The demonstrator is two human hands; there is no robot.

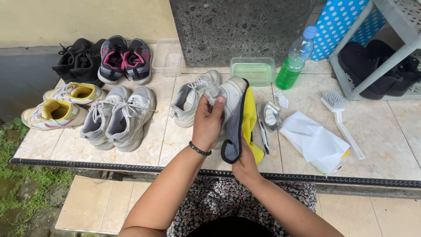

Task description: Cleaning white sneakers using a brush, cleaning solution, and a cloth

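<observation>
Tiled ledge (386, 140) carries all items. Left of the grips stand a grey sneaker pair (118, 117) and a yellow-lined pair (66, 105); to the right lie white paper (313, 140) and a white brush (340, 115); beyond them stands a green-liquid bottle (294, 61). Left hand (207, 123) grips the white sneaker (231, 94), fingers closed on its heel. Right hand (245, 166), closed, presses a grey-and-yellow cloth (243, 127) against that sneaker.

The right hand (246, 166) is mostly hidden behind the grey-and-yellow cloth (241, 127), its grip unseen, the cloth covers one side of the held white shoe (230, 94), and the picture's edge cuts off the dark shoes (386, 70) far right of it.
</observation>
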